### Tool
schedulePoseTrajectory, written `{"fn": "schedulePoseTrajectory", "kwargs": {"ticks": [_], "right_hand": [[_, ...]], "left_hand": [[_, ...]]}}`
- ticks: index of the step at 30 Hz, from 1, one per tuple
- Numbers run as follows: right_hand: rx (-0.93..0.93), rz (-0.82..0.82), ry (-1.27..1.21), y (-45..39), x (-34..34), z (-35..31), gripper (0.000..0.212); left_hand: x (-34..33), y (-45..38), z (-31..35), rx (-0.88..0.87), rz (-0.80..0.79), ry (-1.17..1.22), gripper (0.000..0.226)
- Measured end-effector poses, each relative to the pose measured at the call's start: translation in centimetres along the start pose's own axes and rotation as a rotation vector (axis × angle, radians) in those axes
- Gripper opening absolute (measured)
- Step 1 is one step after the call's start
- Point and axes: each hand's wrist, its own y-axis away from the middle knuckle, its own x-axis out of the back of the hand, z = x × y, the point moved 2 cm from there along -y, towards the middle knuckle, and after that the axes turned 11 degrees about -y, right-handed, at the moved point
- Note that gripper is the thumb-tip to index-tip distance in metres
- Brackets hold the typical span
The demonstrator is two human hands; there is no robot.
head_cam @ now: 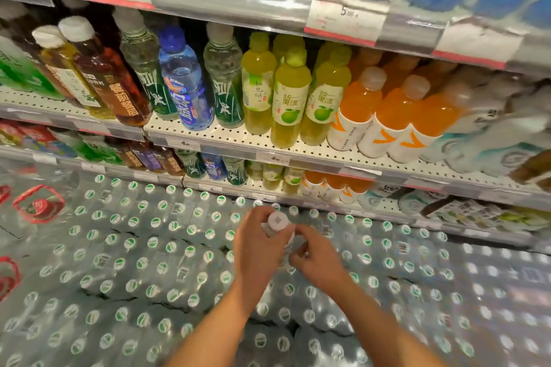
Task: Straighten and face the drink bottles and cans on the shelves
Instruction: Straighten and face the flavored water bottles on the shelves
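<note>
Shrink-wrapped packs of clear water bottles with green-and-white caps (155,262) are filling the foreground below the white perforated metal shelf (238,140). Orange drink bottles with white labels (384,116) are standing on that shelf beside yellow-green juice bottles (289,98) and a blue-capped clear bottle (185,80). Left hand (256,250) and right hand (316,259) are both curling their fingers round a small clear bottle with a white cap (278,222), holding it upright above the packs.

Shelf lip (238,140) bare — bottles (289,98) behind.
</note>
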Motion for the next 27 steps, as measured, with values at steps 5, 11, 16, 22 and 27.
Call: {"fn": "schedulePoseTrajectory", "kwargs": {"ticks": [5,11,16,22,27], "right_hand": [[-0.018,0.253,-0.144,4.6,3.2,1.9,0.069],[-0.046,0.487,-0.059,6.1,10.7,5.6,0.056],[-0.075,0.683,-0.163,5.5,17.1,9.0,0.056],[-0.022,0.830,-0.230,2.3,22.7,11.1,0.056],[-0.049,0.843,-0.248,-0.3,24.9,12.2,0.056]], "left_hand": [[-5.3,2.1,4.4,-0.067,-0.145,-0.023,0.036],[-10.3,2.7,9.8,-0.324,-0.321,-0.235,0.029],[-10.1,-0.1,10.8,-0.529,-0.108,-0.647,0.061],[-9.2,-3.4,9.1,-0.417,-0.074,-0.914,0.092],[-9.3,-4.9,8.9,-0.370,-0.078,-0.957,0.094]]}}
